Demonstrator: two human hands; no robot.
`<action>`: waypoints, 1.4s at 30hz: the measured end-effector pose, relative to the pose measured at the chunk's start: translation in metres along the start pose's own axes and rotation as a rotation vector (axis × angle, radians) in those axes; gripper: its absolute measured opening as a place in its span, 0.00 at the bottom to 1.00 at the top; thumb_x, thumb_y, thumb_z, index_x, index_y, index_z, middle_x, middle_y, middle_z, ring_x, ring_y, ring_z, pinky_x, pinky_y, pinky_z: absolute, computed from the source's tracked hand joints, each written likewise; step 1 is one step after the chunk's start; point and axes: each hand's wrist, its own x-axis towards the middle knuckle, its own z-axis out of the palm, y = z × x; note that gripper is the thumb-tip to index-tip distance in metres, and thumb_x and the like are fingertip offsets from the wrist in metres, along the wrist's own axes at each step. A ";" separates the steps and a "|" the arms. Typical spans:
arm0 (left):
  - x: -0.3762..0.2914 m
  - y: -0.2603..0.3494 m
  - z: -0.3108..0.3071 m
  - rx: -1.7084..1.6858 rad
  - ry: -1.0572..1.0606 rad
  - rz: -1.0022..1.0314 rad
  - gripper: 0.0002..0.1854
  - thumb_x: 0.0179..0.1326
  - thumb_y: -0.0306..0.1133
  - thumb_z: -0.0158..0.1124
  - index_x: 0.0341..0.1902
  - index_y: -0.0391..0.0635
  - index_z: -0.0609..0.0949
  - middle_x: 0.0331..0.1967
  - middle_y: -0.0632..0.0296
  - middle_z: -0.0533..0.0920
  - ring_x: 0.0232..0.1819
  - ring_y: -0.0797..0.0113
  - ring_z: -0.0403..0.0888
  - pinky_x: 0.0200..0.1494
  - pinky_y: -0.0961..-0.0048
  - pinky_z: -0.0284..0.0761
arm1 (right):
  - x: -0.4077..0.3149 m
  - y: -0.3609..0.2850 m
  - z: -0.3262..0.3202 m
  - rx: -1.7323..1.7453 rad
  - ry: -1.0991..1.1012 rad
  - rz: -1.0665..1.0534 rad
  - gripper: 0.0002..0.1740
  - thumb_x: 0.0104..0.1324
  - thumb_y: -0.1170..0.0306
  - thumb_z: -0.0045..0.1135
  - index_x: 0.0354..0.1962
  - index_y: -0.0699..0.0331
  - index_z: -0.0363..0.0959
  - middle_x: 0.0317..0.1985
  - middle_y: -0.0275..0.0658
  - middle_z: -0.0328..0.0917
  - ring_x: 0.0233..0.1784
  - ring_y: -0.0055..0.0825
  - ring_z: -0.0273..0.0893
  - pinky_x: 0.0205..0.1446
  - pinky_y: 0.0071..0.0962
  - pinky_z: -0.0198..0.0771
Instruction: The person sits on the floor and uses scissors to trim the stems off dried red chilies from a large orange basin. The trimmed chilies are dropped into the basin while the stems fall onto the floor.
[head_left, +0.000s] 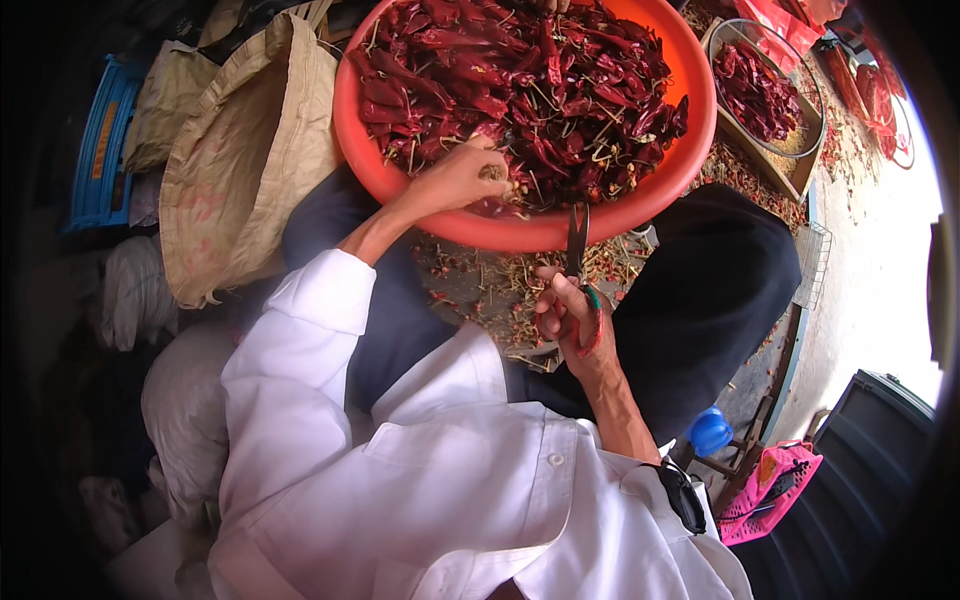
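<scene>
Dried red chili peppers (480, 71) with pale stems fill a large orange-red plastic basin (510, 234) in front of me. My left hand (472, 176) reaches over the near left rim, its fingers curled among the peppers; whether they grip one cannot be told. In my right hand (577, 322) is a pair of scissors (577, 244), its handles wrapped in red and green. The blades point up at the basin's near rim and look nearly closed. Parts of another person's fingers (553, 4) show at the basin's far edge.
An open woven sack (300, 142) stands left of the basin, near a blue plastic crate (105, 150). At the upper right, a hoop-rimmed clear bag (757, 94) of peppers rests on a wooden tray (799, 176). Cut stems (495, 300) litter the floor. A pink basket (772, 491) stands lower right.
</scene>
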 end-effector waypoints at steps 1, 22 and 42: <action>0.000 0.001 -0.005 -0.109 0.026 -0.041 0.13 0.66 0.38 0.69 0.43 0.38 0.86 0.45 0.53 0.82 0.49 0.58 0.82 0.49 0.62 0.80 | -0.001 0.000 0.000 -0.003 0.006 0.009 0.23 0.76 0.60 0.61 0.58 0.72 0.76 0.29 0.36 0.79 0.24 0.18 0.68 0.29 0.24 0.62; -0.045 -0.004 -0.028 -1.790 0.293 -0.283 0.10 0.76 0.37 0.61 0.52 0.45 0.82 0.41 0.57 0.86 0.30 0.72 0.82 0.28 0.79 0.78 | -0.055 0.023 0.000 -0.242 0.053 0.115 0.20 0.69 0.57 0.72 0.47 0.66 0.83 0.24 0.33 0.79 0.15 0.13 0.61 0.18 0.18 0.51; -0.123 0.077 0.061 -1.432 0.065 -0.307 0.17 0.77 0.36 0.59 0.60 0.38 0.82 0.49 0.56 0.89 0.41 0.71 0.88 0.32 0.77 0.81 | -0.036 0.027 -0.007 -0.335 0.150 -0.049 0.25 0.69 0.48 0.68 0.36 0.64 0.81 0.23 0.32 0.76 0.18 0.15 0.64 0.22 0.20 0.56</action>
